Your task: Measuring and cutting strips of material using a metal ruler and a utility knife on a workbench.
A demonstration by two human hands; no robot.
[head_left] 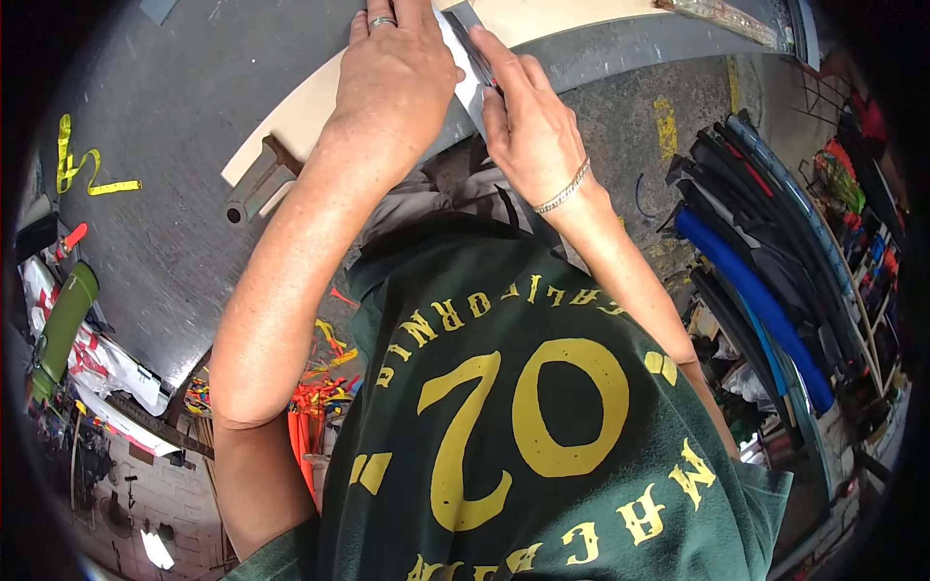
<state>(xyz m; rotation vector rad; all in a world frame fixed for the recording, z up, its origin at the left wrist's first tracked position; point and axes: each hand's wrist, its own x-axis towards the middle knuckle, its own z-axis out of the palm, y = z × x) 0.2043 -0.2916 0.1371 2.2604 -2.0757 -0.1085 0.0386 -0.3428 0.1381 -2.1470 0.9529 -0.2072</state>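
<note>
Shirt: dark green shirt (581,320) with yellow print, nearest the camera, on the near side of the beige board.
Beige board: beige board (291,121), thin and light, lying on the grey table (184,107) close to its near edge (the curve seems partly due to the lens).
Left hand: left hand (392,82), palm down over the middle of the board, fingers side by side; the tips run out of view, so whether it grips anything cannot be told. A ring (383,21) sits on one finger.
Right hand: right hand (533,121), just right of the left hand at the board's near edge, index finger extended, thumb and fingers closed about a slim dark piece (472,58) (mostly hidden, kind unclear). A chain bracelet (564,190) circles the wrist.
Pale strip: shiny pale strip (469,95), between the hands, crossing the board at a slant.
Metal tool: metal tool (254,190) with a round hollow end, at the board's left end.
Tape: yellow measuring tape (116,187), curled, left of the board.
Rolls: blue roll (751,300) among dark ones, right of and nearer than the board; green roll (63,324), left of and nearer than it.
</note>
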